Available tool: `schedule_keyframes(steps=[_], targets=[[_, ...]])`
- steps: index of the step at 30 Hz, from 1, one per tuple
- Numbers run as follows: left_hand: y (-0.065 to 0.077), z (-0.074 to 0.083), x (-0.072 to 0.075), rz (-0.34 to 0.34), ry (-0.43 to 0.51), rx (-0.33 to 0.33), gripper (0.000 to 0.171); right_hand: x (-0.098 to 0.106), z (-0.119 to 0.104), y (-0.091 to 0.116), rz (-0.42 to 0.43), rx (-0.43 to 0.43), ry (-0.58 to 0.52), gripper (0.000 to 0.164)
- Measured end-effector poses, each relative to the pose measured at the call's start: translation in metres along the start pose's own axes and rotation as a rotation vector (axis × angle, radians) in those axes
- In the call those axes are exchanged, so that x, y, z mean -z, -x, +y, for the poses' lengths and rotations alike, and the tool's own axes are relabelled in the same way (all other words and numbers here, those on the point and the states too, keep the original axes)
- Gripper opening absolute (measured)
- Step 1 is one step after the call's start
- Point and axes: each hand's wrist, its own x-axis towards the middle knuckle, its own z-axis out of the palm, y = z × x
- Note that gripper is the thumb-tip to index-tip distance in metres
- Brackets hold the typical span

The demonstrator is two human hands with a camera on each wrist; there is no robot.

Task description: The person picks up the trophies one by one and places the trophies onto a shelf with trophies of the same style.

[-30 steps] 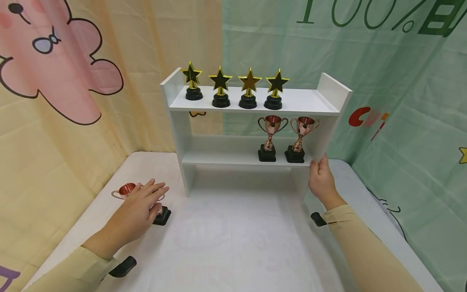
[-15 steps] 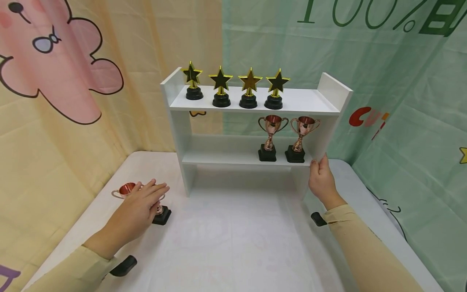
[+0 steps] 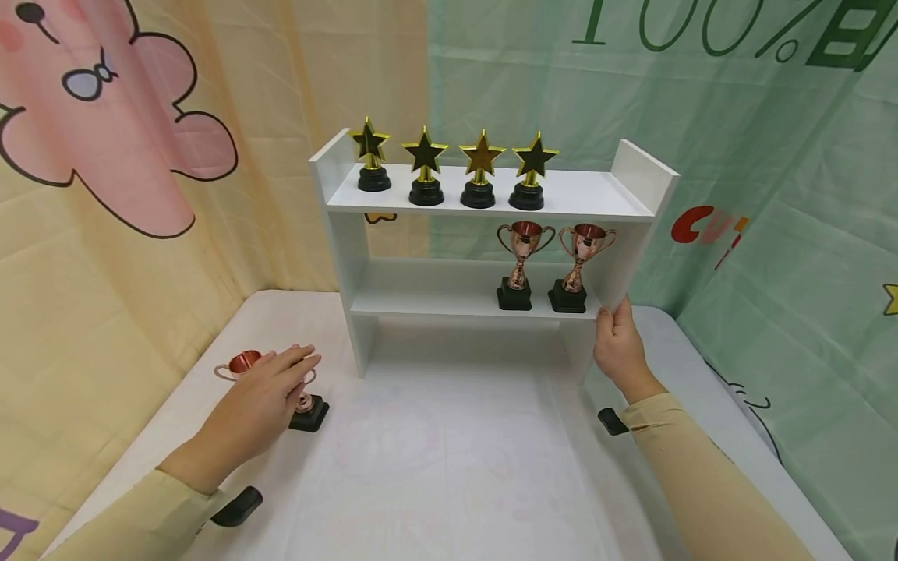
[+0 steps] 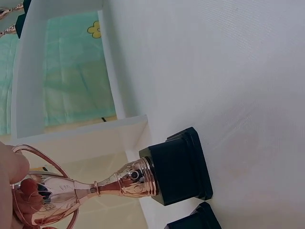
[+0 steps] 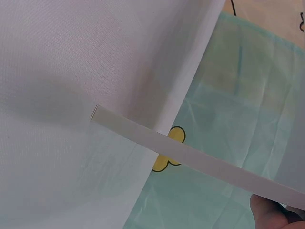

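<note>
White-clothed table [image 3: 393, 475]: right hand [image 3: 620, 351] clamped on shelf unit [image 3: 428, 284]; left hand [image 3: 256, 409] at copper trophy cup [image 4: 128, 182], grip unclear. Tugging the shelf unit could topple star trophies [image 3: 482, 157].

Four star trophies [image 3: 424, 154]; four cup trophies [image 3: 523, 241] visible; one shelf [image 3: 435, 301].

The white desk [image 3: 449, 467] bears a shelf [image 3: 421, 302] touching the right grip [image 3: 620, 351] and, by the left grip [image 3: 251, 403], seemingly two half-hidden cups [image 4: 128, 182].
</note>
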Motion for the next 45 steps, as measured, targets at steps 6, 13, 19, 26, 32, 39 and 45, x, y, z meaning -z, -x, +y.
schedule_keyframes(steps=[6,13,19,26,32,39,45], targets=[[-0.001,-0.006,-0.002,0.065,0.01,-0.046,0.045,0.0,0.0,0.0,0.006,-0.008,-0.003,0.058],[-0.003,-0.01,0.001,0.079,0.033,-0.051,0.045,-0.001,-0.001,0.001,0.004,-0.021,0.001,0.058],[-0.005,-0.012,0.003,0.068,0.033,-0.048,0.04,-0.001,0.0,0.001,0.007,-0.015,0.004,0.057],[-0.003,-0.013,0.001,0.09,0.01,-0.08,0.042,-0.001,0.0,0.0,0.02,-0.002,0.011,0.057],[-0.002,-0.012,0.001,0.108,0.009,-0.082,0.043,-0.001,0.0,0.0,0.019,-0.014,0.014,0.057],[-0.003,-0.011,0.002,0.077,0.006,-0.081,0.041,0.0,0.0,0.001,0.01,-0.014,0.011,0.058],[-0.003,-0.011,0.004,0.048,0.009,-0.082,0.044,0.001,0.0,0.001,0.004,-0.017,0.019,0.058]])
